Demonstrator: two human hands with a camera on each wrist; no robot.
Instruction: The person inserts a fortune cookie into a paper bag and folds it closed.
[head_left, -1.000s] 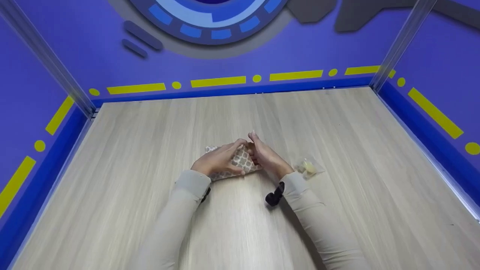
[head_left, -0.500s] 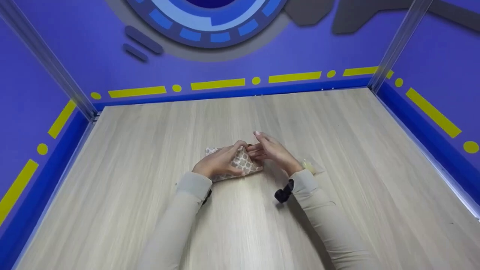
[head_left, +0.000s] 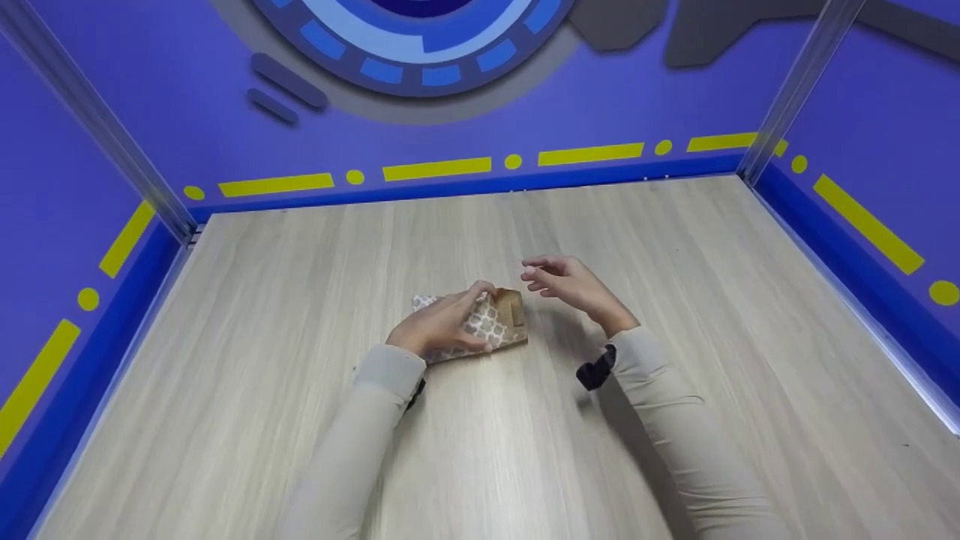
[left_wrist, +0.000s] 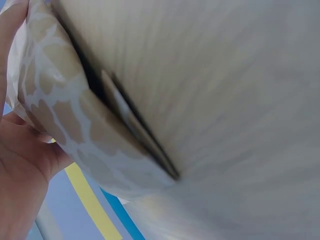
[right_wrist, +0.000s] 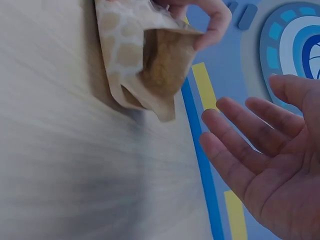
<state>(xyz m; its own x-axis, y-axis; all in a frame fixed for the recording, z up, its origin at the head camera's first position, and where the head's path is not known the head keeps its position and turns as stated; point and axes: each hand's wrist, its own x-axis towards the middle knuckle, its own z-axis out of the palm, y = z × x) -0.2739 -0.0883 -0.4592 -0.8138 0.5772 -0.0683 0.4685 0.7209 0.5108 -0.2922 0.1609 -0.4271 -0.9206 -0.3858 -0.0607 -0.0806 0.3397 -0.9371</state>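
Observation:
A paper bag [head_left: 487, 322] with a white and tan lattice print lies on its side on the table, its brown inner face showing at the mouth. My left hand [head_left: 442, 319] grips it from above, thumb on the near side and fingers over the far side. In the right wrist view, the bag's mouth [right_wrist: 167, 65] gapes, and fingers of the left hand hold its edge. My right hand [head_left: 574, 285] is off to the right of the mouth, apart from the bag. Its fingers [right_wrist: 240, 130] are spread and loosely bent, with nothing in them.
The pale wooden table [head_left: 300, 255] is enclosed by blue walls [head_left: 450, 135] with yellow dashes at the back and sides. A dark wrist strap [head_left: 596, 367] hangs under the right sleeve.
My right hand has drawn out of the bag's mouth and moved right and up. Its forearm now hides the small clear packet seen earlier on the table. The left hand keeps its grip.

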